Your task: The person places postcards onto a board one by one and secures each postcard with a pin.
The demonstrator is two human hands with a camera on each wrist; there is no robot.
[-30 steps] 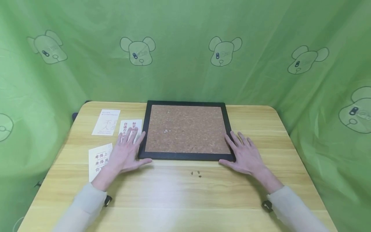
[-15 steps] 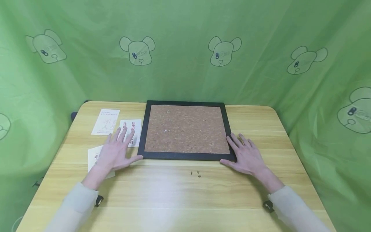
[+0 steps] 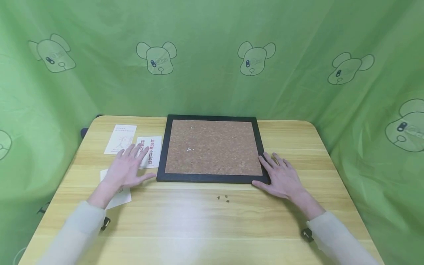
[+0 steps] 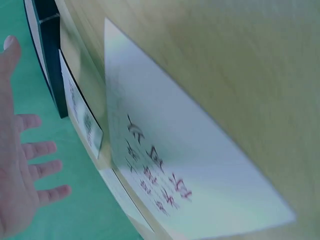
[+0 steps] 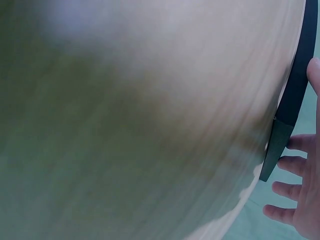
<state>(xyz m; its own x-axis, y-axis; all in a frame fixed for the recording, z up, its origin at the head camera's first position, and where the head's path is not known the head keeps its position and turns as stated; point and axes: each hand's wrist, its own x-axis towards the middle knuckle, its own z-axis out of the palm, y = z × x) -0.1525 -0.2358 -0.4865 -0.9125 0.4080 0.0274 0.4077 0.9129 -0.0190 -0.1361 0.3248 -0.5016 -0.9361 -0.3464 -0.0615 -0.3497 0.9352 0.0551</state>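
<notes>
A cork board [image 3: 212, 147] with a black frame lies toward the back of the table. My right hand [image 3: 281, 178] rests at its front right corner, fingers spread along the frame and thumb at the front edge. My left hand [image 3: 122, 171] is spread over the paper cards, its thumb tip close to the board's front left corner. One card [image 3: 120, 139] lies at the far left, another card [image 3: 153, 154] beside the board. A third card [image 4: 165, 135] is largely hidden under the left hand and wrist in the head view. Neither hand holds anything.
Three tiny brownish tack-like pieces [image 3: 226, 196] lie on the table [image 3: 212, 228] in front of the board. A few small pale specks [image 3: 190, 149] show on the cork. A green curtain [image 3: 205, 92] surrounds the table's back and sides.
My left hand has moved left, away from the board's front left corner and over the cards. The right hand stays at its corner, almost unmoved.
</notes>
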